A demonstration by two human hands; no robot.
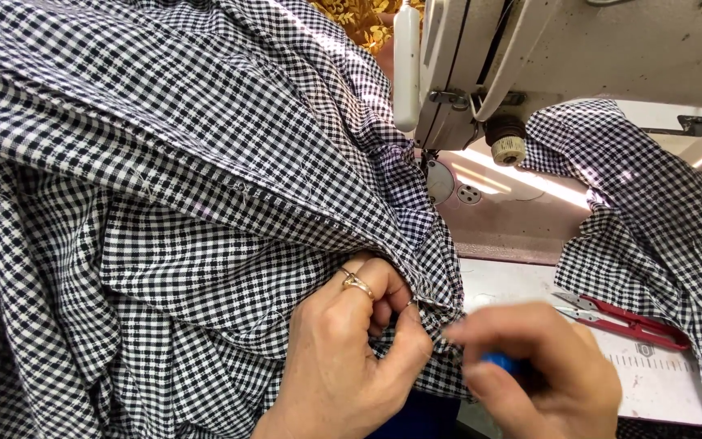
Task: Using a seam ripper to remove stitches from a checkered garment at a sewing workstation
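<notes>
A large black-and-white checked fabric (164, 187) fills the left and middle of the view, bunched in folds. My left hand (351, 358), with rings on one finger, pinches a folded edge of this fabric near the machine bed. My right hand (538, 366) is blurred beside it, fingers closed around a small blue tool (501, 363) whose tip points at the pinched edge. More of the checked fabric (652, 203) lies draped at the right.
A cream sewing machine (530, 57) stands at the top right, its needle area (440, 175) just behind the fabric. Red thread snips (619, 319) lie on the white table with a printed ruler (652, 366). Yellow patterned cloth (359, 16) shows at the top.
</notes>
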